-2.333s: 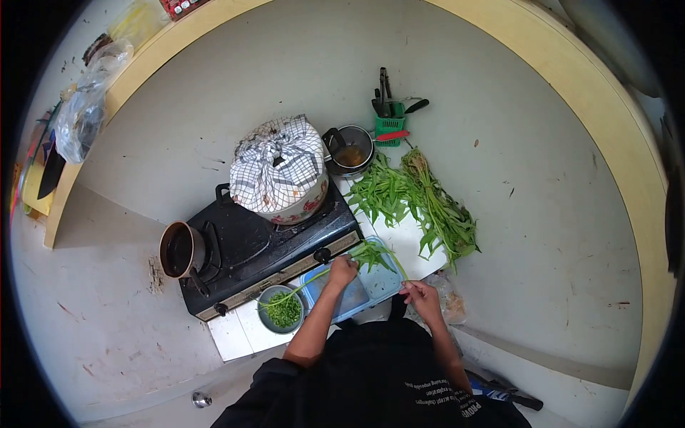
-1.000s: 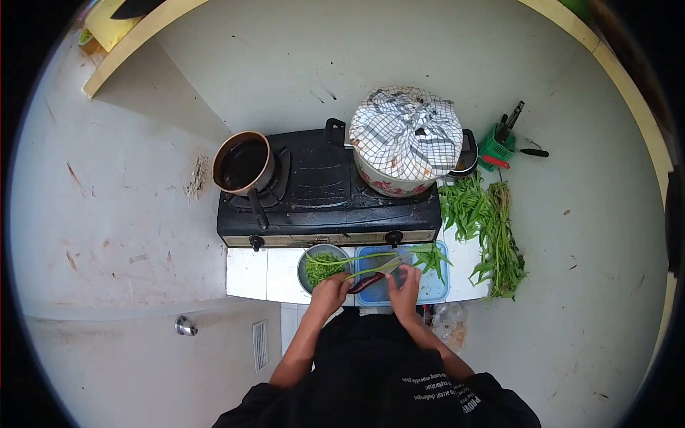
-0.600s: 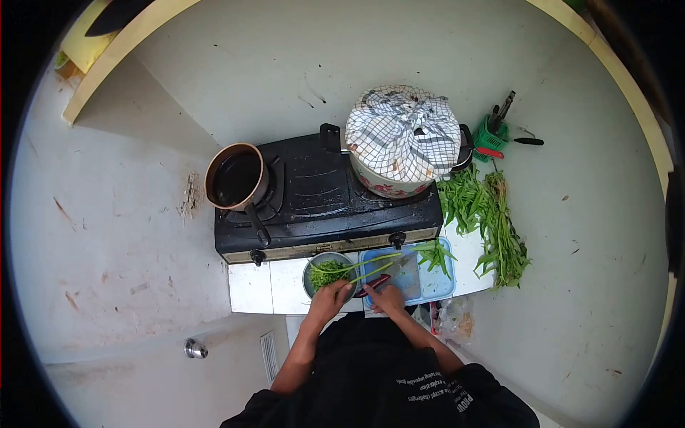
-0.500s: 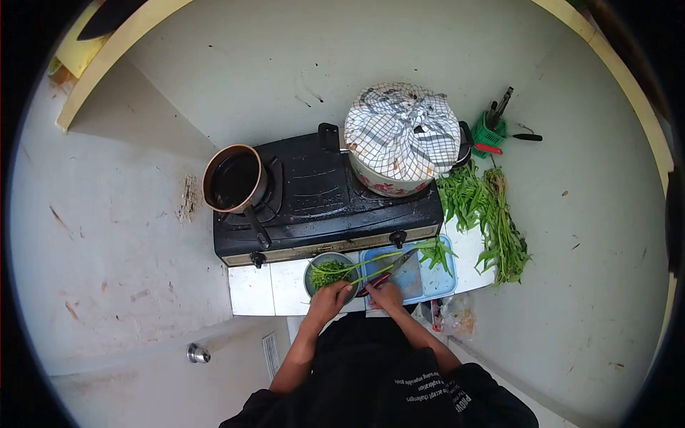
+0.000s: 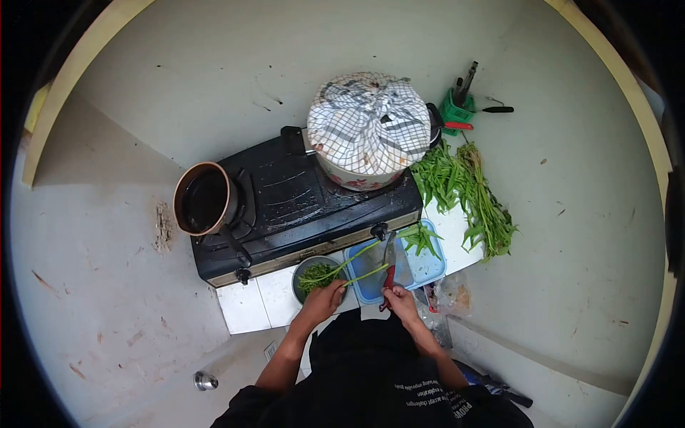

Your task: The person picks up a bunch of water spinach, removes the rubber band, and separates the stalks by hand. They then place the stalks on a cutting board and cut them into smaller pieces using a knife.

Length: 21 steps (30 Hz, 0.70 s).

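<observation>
My left hand (image 5: 325, 301) is closed on long green stems (image 5: 365, 274) at the rim of a grey bowl (image 5: 298, 291). Chopped greens (image 5: 315, 277) lie in that bowl. The stems reach right, over a blue tray (image 5: 367, 291). My right hand (image 5: 404, 304) grips the red handle of what looks like a knife (image 5: 389, 251), its blade pointing away from me above the tray. One stem's end meets the base of the blade. Leaves (image 5: 422, 238) rest on the tray's far right part.
Behind the bowl stands a black gas stove (image 5: 285, 192) with a dark-filled saucepan (image 5: 230, 187) and a cloth-covered pot (image 5: 360, 178). Leafy greens (image 5: 485, 214) lie right of it, near a green utensil basket (image 5: 455, 110). Plastic bags (image 5: 453, 294) are beside the tray.
The view has shifted and turned slightly. My right hand has moved away from the left, and the knife has swung from slanting right to nearly straight ahead. My left hand still holds the stems.
</observation>
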Available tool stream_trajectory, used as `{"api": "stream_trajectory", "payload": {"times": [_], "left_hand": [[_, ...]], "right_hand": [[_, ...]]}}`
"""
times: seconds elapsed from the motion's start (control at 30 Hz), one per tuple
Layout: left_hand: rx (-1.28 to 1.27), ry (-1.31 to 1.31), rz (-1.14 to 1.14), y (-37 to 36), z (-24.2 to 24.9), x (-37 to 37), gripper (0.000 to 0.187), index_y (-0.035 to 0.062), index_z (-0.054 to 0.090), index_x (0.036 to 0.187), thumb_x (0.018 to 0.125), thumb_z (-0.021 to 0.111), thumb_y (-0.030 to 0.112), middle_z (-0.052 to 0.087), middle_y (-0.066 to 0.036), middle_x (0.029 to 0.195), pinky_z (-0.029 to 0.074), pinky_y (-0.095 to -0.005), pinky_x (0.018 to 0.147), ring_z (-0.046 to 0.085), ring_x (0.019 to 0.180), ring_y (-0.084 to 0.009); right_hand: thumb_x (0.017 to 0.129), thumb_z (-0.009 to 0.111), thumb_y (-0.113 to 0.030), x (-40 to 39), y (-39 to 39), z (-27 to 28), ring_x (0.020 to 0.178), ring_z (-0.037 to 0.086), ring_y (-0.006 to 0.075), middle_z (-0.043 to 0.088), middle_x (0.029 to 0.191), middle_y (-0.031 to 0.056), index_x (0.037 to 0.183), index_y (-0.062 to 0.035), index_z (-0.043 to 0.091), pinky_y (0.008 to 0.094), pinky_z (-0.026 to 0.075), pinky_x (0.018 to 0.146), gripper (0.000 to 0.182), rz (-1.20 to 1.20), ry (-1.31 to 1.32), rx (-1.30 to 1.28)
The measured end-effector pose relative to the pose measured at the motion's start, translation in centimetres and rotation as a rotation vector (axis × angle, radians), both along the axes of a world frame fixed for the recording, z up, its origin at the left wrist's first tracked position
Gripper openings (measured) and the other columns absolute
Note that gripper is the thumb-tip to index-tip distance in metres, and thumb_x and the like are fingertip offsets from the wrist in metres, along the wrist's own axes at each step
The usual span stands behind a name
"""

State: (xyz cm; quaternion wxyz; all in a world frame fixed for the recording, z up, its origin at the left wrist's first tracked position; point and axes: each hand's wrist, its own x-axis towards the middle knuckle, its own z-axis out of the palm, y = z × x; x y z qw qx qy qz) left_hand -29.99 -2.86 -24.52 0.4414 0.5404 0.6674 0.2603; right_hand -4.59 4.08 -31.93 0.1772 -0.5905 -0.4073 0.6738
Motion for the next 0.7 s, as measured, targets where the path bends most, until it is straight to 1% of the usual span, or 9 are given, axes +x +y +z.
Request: {"api": "stream_trajectory", "payload": {"times": [0.07,0.17,0.2,0.23,0.33,0.43,0.47,0.63,0.7], "left_hand": [[0.058,-0.019,-0.025,0.1,-0.3,0.8,0.023,0.0088,0.056,0.121,0.103,0.05,0.022,0.064,-0.014,0.071,0.049,-0.0476,0.067,0.066,0.071,-0.039],[0.006,-0.065,-0.038,0.8,1.5,2.7,0.022,0.0065,0.054,0.12,0.103,0.048,0.019,0.065,-0.014,0.071,0.05,-0.0482,0.066,0.066,0.071,-0.0383],[0.003,-0.072,-0.016,1.0,1.4,3.5,0.021,0.0058,0.054,0.119,0.103,0.047,0.018,0.065,-0.016,0.072,0.05,-0.049,0.066,0.066,0.072,-0.0396],[0.0,-0.077,0.009,1.1,1.1,4.3,0.021,0.005,0.053,0.119,0.103,0.046,0.017,0.066,-0.017,0.074,0.049,-0.0498,0.067,0.066,0.073,-0.041],[0.055,-0.046,0.081,1.5,-1.2,7.0,0.02,0.0033,0.052,0.118,0.103,0.045,0.015,0.067,-0.022,0.081,0.05,-0.0522,0.07,0.065,0.078,-0.0455],[0.178,0.025,0.13,2.2,-4.8,9.6,0.021,0.003,0.051,0.118,0.103,0.045,0.016,0.067,-0.026,0.09,0.051,-0.0543,0.074,0.064,0.084,-0.0488],[0.225,0.051,0.146,2.4,-5.8,10.4,0.021,0.0032,0.051,0.117,0.103,0.045,0.017,0.067,-0.028,0.093,0.051,-0.0549,0.075,0.064,0.087,-0.0497],[0.022,0.191,0.17,4.4,-5.1,13.3,0.022,0.0072,0.053,0.118,0.103,0.047,0.022,0.068,-0.027,0.102,0.052,-0.0549,0.076,0.065,0.09,-0.0472],[-0.017,0.264,0.162,5.0,-4.7,14.0,0.022,0.0083,0.055,0.117,0.102,0.048,0.023,0.067,-0.026,0.104,0.053,-0.0543,0.075,0.066,0.09,-0.0459]], "right_hand": [[0.095,0.066,-0.026,1.6,-0.4,1.3,0.058,0.054,0.0066,0.058,0.068,-0.0026,0.077,-0.0093,0.061,0.0235,0.043,0.056,0.025,-0.046,0.047,-0.027],[0.096,0.065,-0.028,3.7,-1.2,5.4,0.059,0.054,0.007,0.058,0.071,-0.003,0.082,-0.0106,0.06,0.0238,0.043,0.057,0.023,-0.076,0.093,-0.083],[0.096,0.065,-0.028,4.4,-1.0,6.1,0.06,0.055,0.0072,0.058,0.073,-0.0028,0.084,-0.0107,0.06,0.024,0.043,0.058,0.022,-0.074,0.104,-0.099],[0.097,0.065,-0.028,5.5,-1.1,6.0,0.064,0.058,0.008,0.059,0.077,-0.0021,0.092,-0.0104,0.06,0.0243,0.046,0.059,0.019,-0.058,0.139,-0.091],[0.098,0.065,-0.029,8.3,-0.6,6.0,0.069,0.061,0.0093,0.058,0.077,-0.0018,0.098,-0.0095,0.06,0.0237,0.048,0.063,0.02,0.01,0.158,-0.154],[0.097,0.066,-0.029,10.5,0.1,7.3,0.078,0.064,0.0109,0.058,0.078,-0.0008,0.105,-0.0093,0.06,0.0249,0.05,0.068,0.022,-0.012,0.295,-0.277],[0.098,0.066,-0.029,11.2,0.3,7.1,0.078,0.063,0.0111,0.059,0.081,-0.0004,0.107,-0.0096,0.059,0.0255,0.05,0.068,0.022,0.013,0.295,-0.272],[0.098,0.065,-0.022,14.0,0.8,4.9,0.076,0.057,0.0107,0.058,0.092,0.0007,0.119,-0.0101,0.056,0.0284,0.048,0.068,0.026,0.186,0.221,-0.216],[0.099,0.062,-0.021,14.5,0.2,3.3,0.072,0.054,0.011,0.057,0.091,0.0003,0.124,-0.0094,0.052,0.0283,0.047,0.067,0.029,0.225,0.149,0.017]]}}
